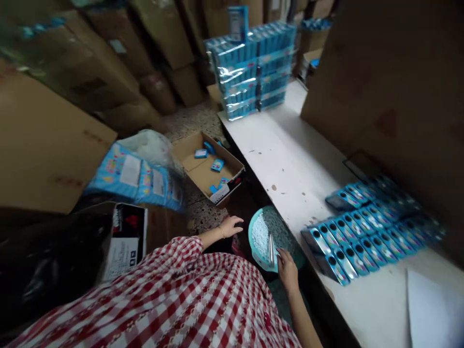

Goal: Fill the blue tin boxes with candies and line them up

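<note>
Warehouse aisle walled with cartons [163, 43], a white surface [279, 159] running along the right.

Left of its near edge, an open carton [188, 154] holds blue packets [217, 165], print unreadable. The left hand [230, 226] hangs open beside a light teal dish [279, 232], best held by the rim, with loose white pieces [259, 240]; the right hand [287, 270] seems closed on a thin metal tool [270, 250], near blue blister cards [362, 241].
</note>
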A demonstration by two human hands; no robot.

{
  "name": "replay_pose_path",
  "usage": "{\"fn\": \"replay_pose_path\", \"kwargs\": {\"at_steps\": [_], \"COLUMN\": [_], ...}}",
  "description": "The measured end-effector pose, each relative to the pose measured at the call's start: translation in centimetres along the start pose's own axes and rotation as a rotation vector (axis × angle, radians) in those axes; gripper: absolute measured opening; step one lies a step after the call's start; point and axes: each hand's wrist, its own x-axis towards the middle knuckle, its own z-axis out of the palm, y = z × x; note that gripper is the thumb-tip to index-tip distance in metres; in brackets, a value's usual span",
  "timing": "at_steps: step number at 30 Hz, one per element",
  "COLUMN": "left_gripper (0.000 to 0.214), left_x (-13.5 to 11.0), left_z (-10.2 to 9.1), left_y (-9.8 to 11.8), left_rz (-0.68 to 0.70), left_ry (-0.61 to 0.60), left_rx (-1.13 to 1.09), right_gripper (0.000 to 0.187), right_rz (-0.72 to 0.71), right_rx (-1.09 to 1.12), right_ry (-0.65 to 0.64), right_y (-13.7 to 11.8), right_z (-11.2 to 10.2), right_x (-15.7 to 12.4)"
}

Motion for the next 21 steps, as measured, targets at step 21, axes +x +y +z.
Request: {"fn": "replay_pose_path", "kwargs": {"at_steps": [21], "left_gripper": [0.041], "left_x": [-4.5], "left_z": [-24.6], "left_y": [-24.5], "left_rz": [-0.718], "left_ry": [0.457], "left_rx": [-0.338], "right_gripper": [0.049], "right_rz": [-0.037], "right_rx": [-0.508], "right_ry": [0.007], "right_y": [-5.0], "right_z": [3.4], "right_x": [28.0]}}
